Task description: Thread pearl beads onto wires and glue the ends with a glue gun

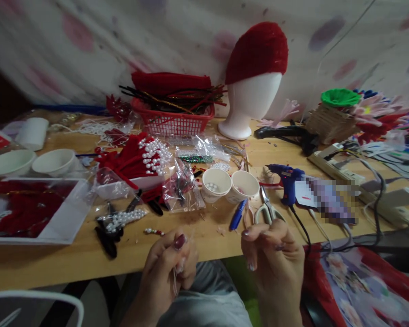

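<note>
My left hand (168, 272) is closed just in front of the table edge, above my lap. From its fingers hangs a thin white thread (175, 279), and a small whitish bit shows beside the thumb. To the right, my right hand (274, 259) is raised with its thumb and index finger pinched together; whatever lies between them is too fine to make out. Behind my left hand, a short beaded piece with pearls and red beads (154, 231) lies on the table. Scissors (267, 210) with pale handles and a blue marker (238, 215) lie beyond my right hand.
Two paper cups (216, 184) hold beads. A blue glue gun (288, 179) lies right of them, its cord running over the table edge. Red pearl-tipped stems (122, 159), hair clips (105, 240), a red basket (177, 125) and a foam head (248, 97) stand or lie around.
</note>
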A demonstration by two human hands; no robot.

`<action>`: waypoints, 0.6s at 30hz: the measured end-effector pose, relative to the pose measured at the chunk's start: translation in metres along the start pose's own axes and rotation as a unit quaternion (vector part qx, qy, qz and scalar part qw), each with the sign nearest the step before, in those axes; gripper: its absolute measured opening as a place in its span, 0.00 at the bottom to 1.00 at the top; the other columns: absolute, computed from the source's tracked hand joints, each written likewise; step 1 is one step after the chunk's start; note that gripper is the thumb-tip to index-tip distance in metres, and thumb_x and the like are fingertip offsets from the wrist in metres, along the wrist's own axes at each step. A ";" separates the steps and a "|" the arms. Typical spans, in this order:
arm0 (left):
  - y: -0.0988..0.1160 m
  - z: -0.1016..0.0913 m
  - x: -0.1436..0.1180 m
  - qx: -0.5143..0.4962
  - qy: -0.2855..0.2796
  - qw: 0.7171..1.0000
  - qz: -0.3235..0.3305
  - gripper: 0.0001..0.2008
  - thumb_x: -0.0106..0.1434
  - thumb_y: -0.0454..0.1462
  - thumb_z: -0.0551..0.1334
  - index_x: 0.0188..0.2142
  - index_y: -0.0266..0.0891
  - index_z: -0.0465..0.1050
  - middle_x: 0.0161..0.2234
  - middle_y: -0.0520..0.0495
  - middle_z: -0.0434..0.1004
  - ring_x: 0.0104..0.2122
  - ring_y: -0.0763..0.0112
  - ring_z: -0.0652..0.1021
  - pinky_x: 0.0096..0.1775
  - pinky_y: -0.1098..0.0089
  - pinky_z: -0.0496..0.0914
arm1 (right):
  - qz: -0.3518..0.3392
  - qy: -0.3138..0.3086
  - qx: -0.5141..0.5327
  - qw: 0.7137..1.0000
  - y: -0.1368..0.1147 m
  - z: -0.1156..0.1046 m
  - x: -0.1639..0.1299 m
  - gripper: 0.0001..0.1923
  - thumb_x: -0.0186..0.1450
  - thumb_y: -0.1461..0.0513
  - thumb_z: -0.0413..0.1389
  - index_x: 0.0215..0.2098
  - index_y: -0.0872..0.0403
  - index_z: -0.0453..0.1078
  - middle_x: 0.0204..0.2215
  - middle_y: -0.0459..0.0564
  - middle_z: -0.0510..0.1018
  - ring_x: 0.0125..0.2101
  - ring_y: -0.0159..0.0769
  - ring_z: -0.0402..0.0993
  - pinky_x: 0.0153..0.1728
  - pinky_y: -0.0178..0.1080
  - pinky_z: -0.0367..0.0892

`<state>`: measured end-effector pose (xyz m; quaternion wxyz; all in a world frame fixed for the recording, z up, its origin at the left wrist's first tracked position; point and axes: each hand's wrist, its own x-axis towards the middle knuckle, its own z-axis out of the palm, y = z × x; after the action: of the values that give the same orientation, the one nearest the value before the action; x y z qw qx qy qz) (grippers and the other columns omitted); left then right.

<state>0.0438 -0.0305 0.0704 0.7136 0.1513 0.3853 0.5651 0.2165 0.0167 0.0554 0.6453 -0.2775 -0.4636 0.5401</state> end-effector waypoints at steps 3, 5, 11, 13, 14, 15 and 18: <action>0.001 0.001 -0.001 0.006 -0.020 1.000 -0.018 0.36 0.50 0.58 0.77 0.17 0.42 0.54 0.16 0.62 0.47 0.18 0.81 0.48 0.20 0.75 0.49 | 0.003 -0.040 -0.048 0.998 0.007 0.000 0.000 0.12 0.73 0.53 0.63 0.33 0.47 0.78 0.31 0.47 0.89 0.15 0.32 0.74 0.24 0.39 0.73; 0.001 0.001 -0.002 0.015 -0.018 1.000 -0.021 0.36 0.50 0.59 0.77 0.17 0.42 0.54 0.16 0.62 0.47 0.18 0.81 0.49 0.20 0.75 0.48 | -0.002 -0.053 -0.082 0.995 0.008 -0.001 0.001 0.24 0.78 0.49 0.54 0.26 0.48 0.76 0.23 0.46 0.86 0.20 0.36 0.77 0.36 0.43 0.76; -0.009 0.002 -0.002 0.095 0.037 0.994 0.049 0.32 0.52 0.61 0.74 0.17 0.41 0.63 0.16 0.58 0.57 0.18 0.79 0.57 0.23 0.72 0.52 | -0.020 -0.084 -0.173 0.981 0.004 0.008 0.003 0.05 0.71 0.57 0.65 0.43 0.44 0.85 0.40 0.49 0.87 0.40 0.39 0.81 0.42 0.39 0.75; -0.011 0.001 -0.002 0.113 0.034 0.991 0.056 0.31 0.54 0.60 0.73 0.17 0.42 0.64 0.16 0.57 0.58 0.18 0.78 0.58 0.23 0.71 0.52 | -0.011 -0.140 -0.188 0.972 0.003 0.013 0.002 0.10 0.71 0.59 0.65 0.50 0.43 0.83 0.40 0.48 0.84 0.37 0.37 0.80 0.38 0.37 0.75; -0.011 0.000 -0.003 0.115 0.029 0.992 0.049 0.30 0.55 0.60 0.73 0.17 0.42 0.64 0.16 0.57 0.58 0.18 0.78 0.57 0.23 0.71 0.52 | -0.014 -0.167 -0.189 0.967 0.003 0.015 0.002 0.10 0.72 0.60 0.64 0.50 0.43 0.83 0.39 0.48 0.83 0.36 0.36 0.79 0.37 0.37 0.74; -0.011 0.000 -0.003 0.113 0.023 0.993 0.039 0.30 0.54 0.59 0.74 0.17 0.42 0.64 0.16 0.57 0.57 0.18 0.78 0.57 0.23 0.71 0.51 | -0.018 -0.188 -0.194 0.963 0.003 0.016 0.002 0.09 0.72 0.62 0.64 0.49 0.44 0.82 0.38 0.48 0.83 0.37 0.36 0.79 0.38 0.37 0.74; -0.008 -0.001 -0.003 0.099 0.002 0.995 0.004 0.29 0.54 0.57 0.74 0.18 0.42 0.63 0.15 0.59 0.56 0.17 0.80 0.56 0.22 0.72 0.50 | -0.040 -0.216 -0.224 0.950 0.003 0.018 0.002 0.06 0.73 0.66 0.60 0.42 0.48 0.79 0.35 0.46 0.81 0.36 0.35 0.78 0.38 0.36 0.72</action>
<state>0.0484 -0.0356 0.0655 0.6921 0.2214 0.4399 0.5277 0.1995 0.0166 0.0606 0.4723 -0.2732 -0.7115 0.4428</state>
